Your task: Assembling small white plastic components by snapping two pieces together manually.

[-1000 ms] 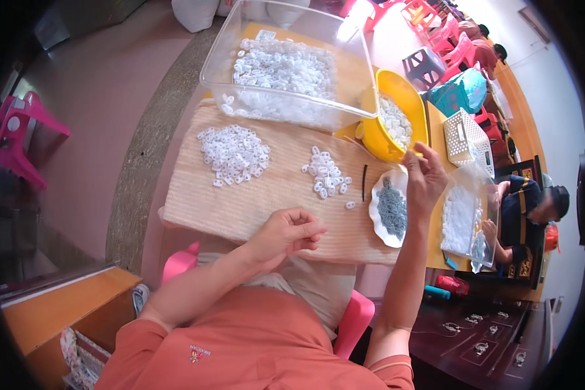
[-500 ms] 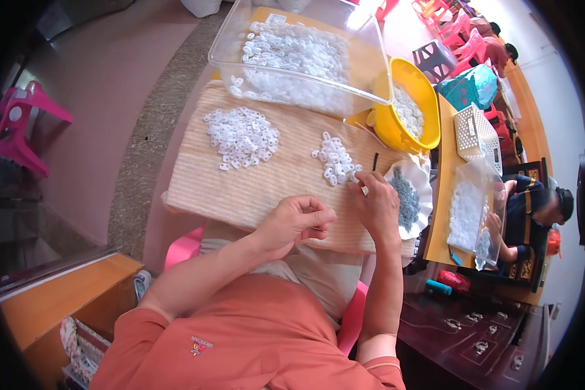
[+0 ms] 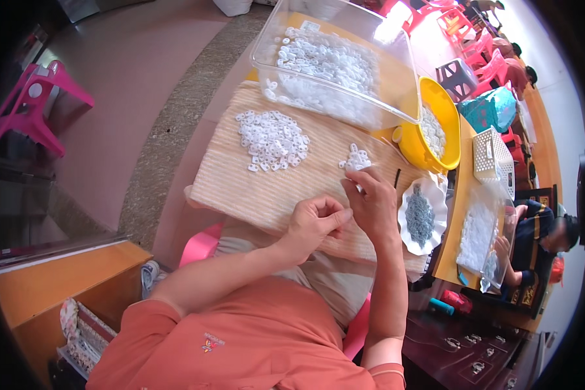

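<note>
My left hand (image 3: 315, 227) is held over the near part of the cloth-covered table (image 3: 240, 188), with thumb and fingertips pinched together. Whatever is in that pinch is too small or hidden to see. My right hand (image 3: 374, 201) bends over a small pile of white plastic pieces (image 3: 354, 158), its fingertips at the near edge and covering part of it. Thumb and forefinger come together there; what they hold is hidden. Farther left lies a larger heap of similar white pieces with holes (image 3: 273, 141). Right of my right hand, a white fluted dish (image 3: 441, 201) holds small grey parts (image 3: 419, 218).
At the back stands a clear plastic bin (image 3: 331, 88) of white pieces, beside a yellow basin (image 3: 454, 117). A thin black stick (image 3: 397, 178) lies near the dish. To the right, a co-worker (image 3: 533, 240) sits by another clear tray (image 3: 478, 237). A pink stool (image 3: 39, 104) stands left.
The view has turned, so the table appears farther right. My right hand now covers more of the small pile's near side. My left hand remains pinched and sits closer to the right hand.
</note>
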`<state>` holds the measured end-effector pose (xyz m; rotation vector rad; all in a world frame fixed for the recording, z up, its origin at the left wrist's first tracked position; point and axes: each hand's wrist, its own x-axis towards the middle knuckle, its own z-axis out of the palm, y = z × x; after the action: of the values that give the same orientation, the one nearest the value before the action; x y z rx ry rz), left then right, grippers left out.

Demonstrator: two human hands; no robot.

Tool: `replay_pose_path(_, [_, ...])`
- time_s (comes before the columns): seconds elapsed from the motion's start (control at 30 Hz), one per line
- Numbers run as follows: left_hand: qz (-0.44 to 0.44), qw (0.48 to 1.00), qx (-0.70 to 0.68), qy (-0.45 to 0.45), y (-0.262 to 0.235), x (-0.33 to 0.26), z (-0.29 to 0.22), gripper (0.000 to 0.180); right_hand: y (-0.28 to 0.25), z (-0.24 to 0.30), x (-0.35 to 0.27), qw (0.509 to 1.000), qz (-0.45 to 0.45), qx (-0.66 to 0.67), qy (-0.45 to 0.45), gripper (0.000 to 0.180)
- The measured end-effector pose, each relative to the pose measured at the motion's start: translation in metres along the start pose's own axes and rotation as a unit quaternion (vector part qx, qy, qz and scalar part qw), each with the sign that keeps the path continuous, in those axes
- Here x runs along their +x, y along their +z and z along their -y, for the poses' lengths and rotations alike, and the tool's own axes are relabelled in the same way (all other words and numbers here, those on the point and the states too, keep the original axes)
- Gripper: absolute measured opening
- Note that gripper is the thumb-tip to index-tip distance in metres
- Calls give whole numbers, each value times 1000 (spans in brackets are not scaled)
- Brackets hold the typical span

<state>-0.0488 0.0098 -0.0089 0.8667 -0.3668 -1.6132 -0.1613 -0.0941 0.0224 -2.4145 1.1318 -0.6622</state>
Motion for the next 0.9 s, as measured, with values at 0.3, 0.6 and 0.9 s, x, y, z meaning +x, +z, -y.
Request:
replay_pose_path(0.3, [-99, 966, 70, 227, 5, -4, -6, 18, 34, 23, 44, 991, 105, 37, -69, 19])
replay_pose_path(0.6, [-100, 969, 35, 221, 2, -2, -8, 16, 42, 39, 47, 990, 129, 27, -41, 20])
replay_pose_path(0.9, [-104, 966, 45, 234, 2, -1, -8, 16, 46, 30, 47, 990, 128, 32, -44, 16])
